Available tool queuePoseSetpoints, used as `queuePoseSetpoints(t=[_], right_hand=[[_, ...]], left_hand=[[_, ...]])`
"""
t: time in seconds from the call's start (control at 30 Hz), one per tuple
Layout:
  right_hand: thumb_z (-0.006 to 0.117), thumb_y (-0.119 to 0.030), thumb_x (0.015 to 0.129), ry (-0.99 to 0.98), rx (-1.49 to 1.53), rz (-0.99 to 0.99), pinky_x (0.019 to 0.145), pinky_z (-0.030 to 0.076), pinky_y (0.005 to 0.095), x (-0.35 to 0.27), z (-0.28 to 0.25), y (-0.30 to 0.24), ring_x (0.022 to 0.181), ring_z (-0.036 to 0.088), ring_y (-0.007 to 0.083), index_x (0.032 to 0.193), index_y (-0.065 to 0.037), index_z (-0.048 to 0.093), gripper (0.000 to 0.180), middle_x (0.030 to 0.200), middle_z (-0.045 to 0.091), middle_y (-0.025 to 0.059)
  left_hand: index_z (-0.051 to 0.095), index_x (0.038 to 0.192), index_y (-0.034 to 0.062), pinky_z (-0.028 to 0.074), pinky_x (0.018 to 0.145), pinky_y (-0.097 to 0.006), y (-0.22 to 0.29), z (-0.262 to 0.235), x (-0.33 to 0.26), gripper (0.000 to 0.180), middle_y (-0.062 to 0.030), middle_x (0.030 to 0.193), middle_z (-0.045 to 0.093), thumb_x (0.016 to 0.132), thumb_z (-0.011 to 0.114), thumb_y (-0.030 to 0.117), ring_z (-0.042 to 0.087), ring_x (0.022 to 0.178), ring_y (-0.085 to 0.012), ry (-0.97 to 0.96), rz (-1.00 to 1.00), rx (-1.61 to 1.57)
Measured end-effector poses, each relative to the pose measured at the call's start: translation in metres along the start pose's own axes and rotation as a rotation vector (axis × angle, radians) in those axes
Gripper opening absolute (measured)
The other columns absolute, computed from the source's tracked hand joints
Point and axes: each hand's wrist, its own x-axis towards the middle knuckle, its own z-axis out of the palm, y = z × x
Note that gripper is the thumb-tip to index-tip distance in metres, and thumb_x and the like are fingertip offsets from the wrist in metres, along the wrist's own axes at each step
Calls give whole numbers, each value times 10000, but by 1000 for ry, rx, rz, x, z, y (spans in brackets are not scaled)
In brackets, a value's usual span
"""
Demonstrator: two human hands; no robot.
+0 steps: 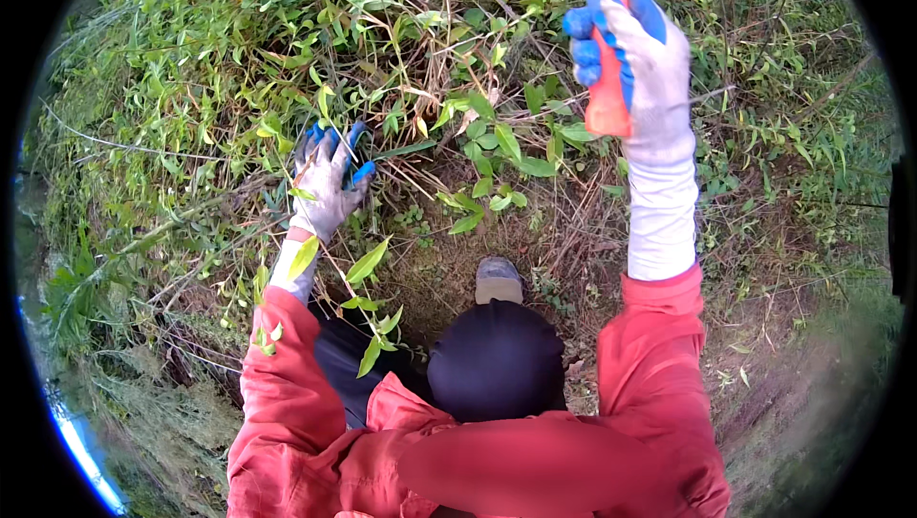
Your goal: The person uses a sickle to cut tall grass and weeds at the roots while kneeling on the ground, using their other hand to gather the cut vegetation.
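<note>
While the person stood on a patch of bare dirt [573,260], both hands were up in the green plants. The left hand [330,183] wore a grey glove with blue fingertips. It was curled tight around a bunch of thin green stems [382,150] low in the bushes, on the left side of the view. Leafy twigs [368,265] crossed over the wrist and the red sleeve [287,375], so part of the grip was hidden.

The right hand [635,69] wore the same kind of glove. It was closed around an orange handle [608,40] and held it high, near the top of the view. The handle stood almost straight up and ran out of the picture at the top. Its lower end stuck out below the fist. What was on the far end of the handle could not be seen.

The two hands were well apart, with bamboo-like leaves [497,150] and dry brown grass [430,59] between them. A grey shoe [499,279] stood on the dirt below the plants, between the arms. A dark knee [495,360] was just under it. Both arms had red sleeves, and the right wrist had a long white cuff [661,217].
</note>
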Motion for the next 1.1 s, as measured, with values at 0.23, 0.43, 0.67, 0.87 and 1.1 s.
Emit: queuePoseSetpoints(t=[0.23,0.43,0.67,0.87,1.1], right_hand=[[534,-190,932,555,-202,-269,387,385,240,-202,-114,-15,448,447,94,1423,-23,208,612,687,499,43],[531,-201,909,641,-115,303,383,387,235,-296,-90,62,425,451,93,1377,-3,315,552,605,505,34],[527,-56,874,258,-252,839,454,436,231,-295,-82,101,497,483,76,1415,-106,322,580,686,555,30],[484,-65,896,239,-60,777,446,444,239,-248,-78,179,499,488,81,1189,-46,474,294,683,555,41],[485,-59,906,250,-272,646,440,450,236,-254,-34,160,520,505,88,1449,-120,252,594,707,572,55]], left_hand=[[570,1115,110,365,1039,-432,148,4,14,435,-75,1057,599,704,655,224,538,1080,-252,-230,901,-445],[618,925,90,360,1003,-428,191,102,97,228,-94,973,607,730,545,183,559,1001,-221,-44,835,236],[631,827,50,393,875,-534,74,33,137,429,-143,819,622,844,543,470,600,839,-287,37,414,241],[616,749,51,370,914,-492,82,36,133,396,-139,746,608,843,553,431,597,820,-294,90,367,199],[592,791,81,413,813,-488,79,36,116,308,-116,757,604,803,618,388,590,784,-299,39,297,228]])
